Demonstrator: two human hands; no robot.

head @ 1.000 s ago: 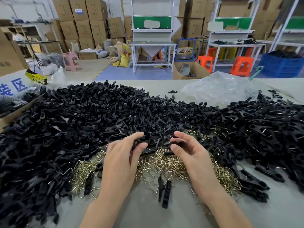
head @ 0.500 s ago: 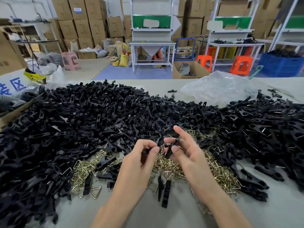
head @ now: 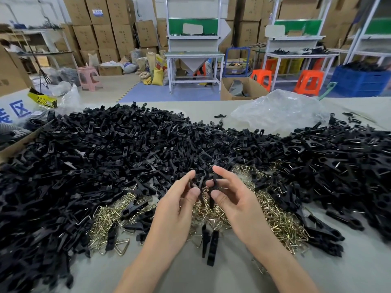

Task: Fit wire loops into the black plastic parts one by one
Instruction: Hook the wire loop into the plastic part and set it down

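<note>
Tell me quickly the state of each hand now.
Left hand: pinches a black plastic part.
Right hand: pinches a second black plastic part.

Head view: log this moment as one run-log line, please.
stage: parts held over wire loops | left grip: pinches black piece | right grip: pinches long black part | loop in hand: cannot tell

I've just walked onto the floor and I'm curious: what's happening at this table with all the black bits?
A person is assembling by hand. The right hand pinches a long black plastic part, and the left hand pinches a smaller black piece beside it, both raised over the pile of brass-coloured wire loops. Whether a loop is held is too small to tell. A heap of black parts flanks the loops on the table.
</note>
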